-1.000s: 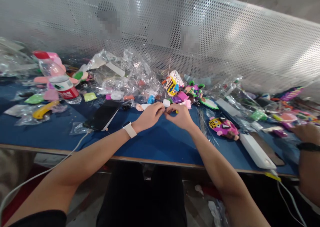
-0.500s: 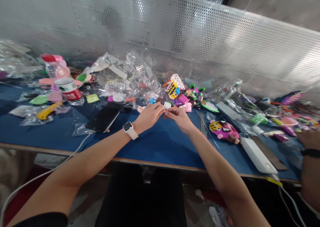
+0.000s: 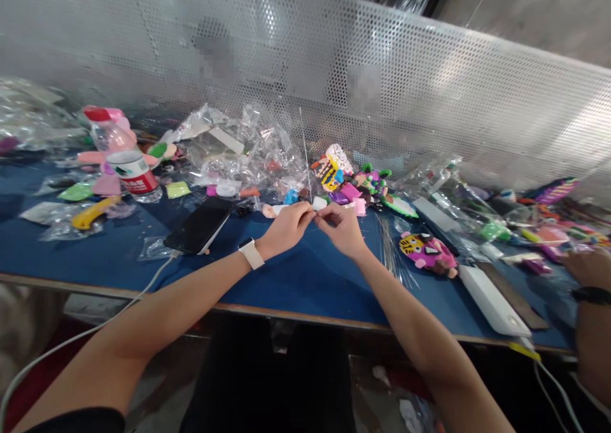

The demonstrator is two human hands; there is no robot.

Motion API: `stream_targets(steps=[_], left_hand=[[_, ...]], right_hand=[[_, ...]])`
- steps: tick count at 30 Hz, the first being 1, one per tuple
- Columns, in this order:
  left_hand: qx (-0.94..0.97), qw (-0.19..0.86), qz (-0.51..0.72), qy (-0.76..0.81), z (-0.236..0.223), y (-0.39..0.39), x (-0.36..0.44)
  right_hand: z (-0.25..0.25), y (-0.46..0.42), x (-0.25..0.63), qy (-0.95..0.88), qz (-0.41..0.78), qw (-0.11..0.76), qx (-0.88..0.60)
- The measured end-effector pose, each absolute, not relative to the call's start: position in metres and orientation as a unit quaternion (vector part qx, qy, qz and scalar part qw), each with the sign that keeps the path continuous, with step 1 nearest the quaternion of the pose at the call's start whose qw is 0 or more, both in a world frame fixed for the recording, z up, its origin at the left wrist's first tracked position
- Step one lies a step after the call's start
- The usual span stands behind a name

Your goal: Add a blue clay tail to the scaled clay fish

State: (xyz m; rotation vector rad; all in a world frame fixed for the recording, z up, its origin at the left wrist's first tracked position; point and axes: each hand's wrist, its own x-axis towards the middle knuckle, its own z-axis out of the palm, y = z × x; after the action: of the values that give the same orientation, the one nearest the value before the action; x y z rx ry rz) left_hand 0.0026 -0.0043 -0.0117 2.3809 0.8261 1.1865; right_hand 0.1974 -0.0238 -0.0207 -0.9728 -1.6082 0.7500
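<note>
My left hand (image 3: 287, 226), with a pale-banded watch (image 3: 251, 253) on its wrist, is closed in a pinch above the blue table. From its fingertips a thin straight wire (image 3: 305, 149) rises nearly upright. Fingertip to fingertip with it is my right hand (image 3: 342, 228), also pinching; whatever lies between its fingers is too small to make out. Just beyond the fingers sit a white lump (image 3: 319, 202) and a blue piece (image 3: 291, 196). A bundle of similar thin wires (image 3: 394, 255) lies right of my right hand.
A black phone (image 3: 200, 225) on a charging cable and a red-capped bottle (image 3: 131, 165) stand left. Crumpled clear bags (image 3: 248, 143) and colourful clay figures (image 3: 333, 167) line the perforated metal screen (image 3: 296, 51). Right are a tiger-faced clay piece (image 3: 427, 251), a white power bank (image 3: 494, 299) and another person's hand (image 3: 589, 269).
A thin upright wire now shows above my left fingertips. Both hands have turned slightly and still meet at the fingertips in about the same place.
</note>
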Motion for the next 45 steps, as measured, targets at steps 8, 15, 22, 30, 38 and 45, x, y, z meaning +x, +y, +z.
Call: stream_targets(steps=[8, 15, 22, 30, 38, 45], left_hand=[[0.774, 0.372, 0.395, 0.325, -0.019, 0.003, 0.009], [0.823, 0.235, 0.405, 0.321, -0.016, -0.005, 0.009], [0.856, 0.141, 0.404, 0.289, -0.013, -0.011, 0.007], [0.842, 0.188, 0.409, 0.297, -0.011, -0.013, 0.009], [0.802, 0.305, 0.385, 0.340, -0.009, -0.010, 0.008], [0.752, 0.431, 0.383, 0.320, -0.010, -0.008, 0.008]], right_hand=[[-0.018, -0.026, 0.197, -0.706, 0.246, 0.523, -0.410], [-0.009, -0.029, 0.203, -0.742, 0.222, 0.486, -0.405], [0.000, -0.032, 0.214, -0.826, 0.058, 0.435, -0.354], [-0.004, -0.030, 0.218, -0.854, -0.028, 0.418, -0.309], [-0.001, -0.030, 0.221, -0.875, -0.076, 0.375, -0.296], [-0.004, -0.029, 0.219, -0.872, -0.056, 0.377, -0.307]])
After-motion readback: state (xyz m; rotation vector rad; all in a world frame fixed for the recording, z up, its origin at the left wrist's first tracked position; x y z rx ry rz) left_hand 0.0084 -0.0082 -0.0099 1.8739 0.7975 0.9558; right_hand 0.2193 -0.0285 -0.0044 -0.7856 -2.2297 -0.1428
